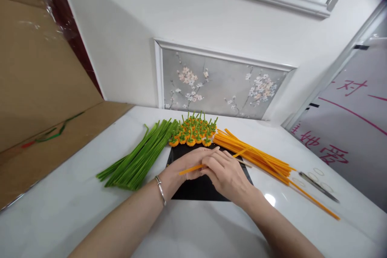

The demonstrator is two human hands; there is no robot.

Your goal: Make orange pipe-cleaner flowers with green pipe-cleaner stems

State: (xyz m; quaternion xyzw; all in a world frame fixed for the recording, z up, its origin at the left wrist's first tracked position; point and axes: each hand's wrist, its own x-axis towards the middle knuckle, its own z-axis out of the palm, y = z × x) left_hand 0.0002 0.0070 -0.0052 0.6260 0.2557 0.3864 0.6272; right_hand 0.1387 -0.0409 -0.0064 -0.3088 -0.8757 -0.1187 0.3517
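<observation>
Over the black mat (193,189), my left hand (192,159) and my right hand (225,171) meet with their fingers overlapping. Between them runs an orange pipe cleaner (190,169), one end showing over my left palm and the other past my right knuckles. The right fingers are curled over it, while the left fingers lie mostly hidden behind. Just beyond the hands stand several small orange pumpkins (191,142) with green stems, made of pipe cleaners. A thin brown stick (244,163) lies on the mat's right side.
Green pipe cleaners (140,157) lie bundled at the left, orange ones (256,154) at the right. Tweezers (319,186) and clear rings (318,171) lie farther right on the white table (75,213). Cardboard (45,88) borders the left; a panelled wall (127,68) stands behind.
</observation>
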